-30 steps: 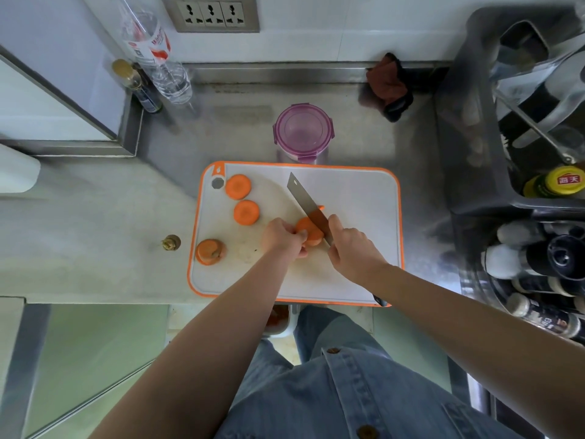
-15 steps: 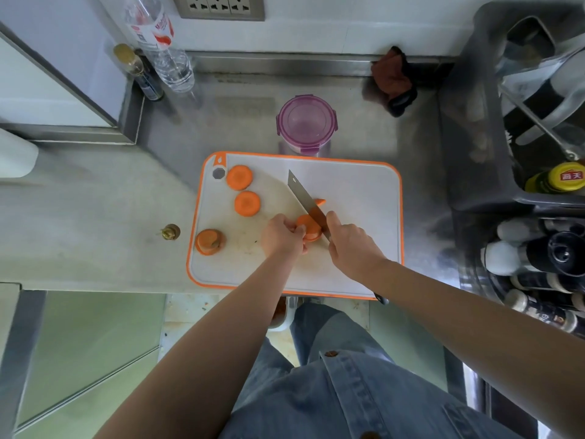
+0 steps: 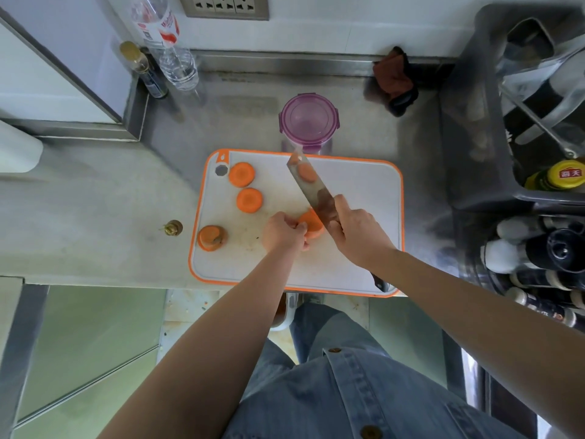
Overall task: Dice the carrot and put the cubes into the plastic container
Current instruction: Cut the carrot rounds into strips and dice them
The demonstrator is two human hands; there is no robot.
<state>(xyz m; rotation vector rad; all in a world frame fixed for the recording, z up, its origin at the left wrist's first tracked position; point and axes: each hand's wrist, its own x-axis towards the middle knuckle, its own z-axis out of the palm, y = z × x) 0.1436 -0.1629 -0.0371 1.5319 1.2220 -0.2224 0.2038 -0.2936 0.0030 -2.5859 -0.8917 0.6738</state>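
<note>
Your counter (image 3: 95,201) carries the white, orange-rimmed cutting board (image 3: 364,191). The plastic container (image 3: 308,120) stands just beyond the board's far edge with its purple lid on, in the same place as before.

The knife (image 3: 316,193) is what has changed. Half a second ago its edge was down in the carrot. Now the blade is lifted and slants away from you, with its tip over the far rim of the board, close to the container. Your right hand (image 3: 357,236) is wrapped round the handle close to the blade.

Your left hand (image 3: 281,231) has its fingers curled and pinches the carrot piece (image 3: 311,223) against the middle of the board, as it did earlier.

A thin cut slice (image 3: 306,172) clings to the flat of the raised blade near the tip. Two round slices (image 3: 241,174) (image 3: 249,200) lie at the board's far left. The carrot end (image 3: 210,237) sits nearer you at the left edge. None of these three has moved.
</note>
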